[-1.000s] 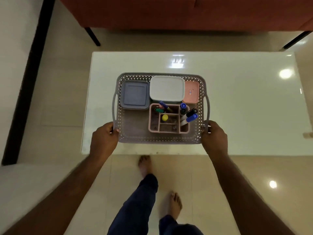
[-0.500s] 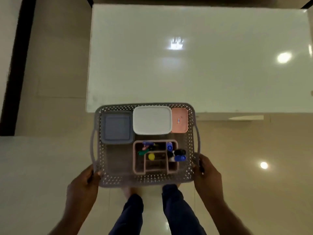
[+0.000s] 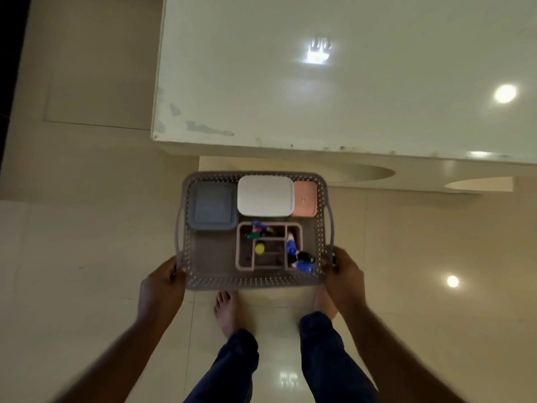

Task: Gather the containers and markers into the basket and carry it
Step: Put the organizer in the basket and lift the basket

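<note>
The table [image 3: 334, 77] stood beyond the basket [image 3: 255, 282], which hung clear of it over the floor, carried in both hands. The left hand [image 3: 161, 285] grasped the basket's near-left corner; the right hand [image 3: 344, 276] grasped its near-right corner below the side handle. Along the far wall sat three containers: grey [image 3: 213, 206] at the far-left corner, white [image 3: 265, 195] in the middle, pink [image 3: 304, 199] at the far-right. The pink organiser [image 3: 242, 251] with the markers [image 3: 293, 248] sat against the near wall, right of centre.

Judgement: the load sat rightward, so the carry wanted a level basket and steady steps, since the upright markers could tip.

Fingers under the basket were hidden. Motion blur obscured the marker count and container labels.
</note>
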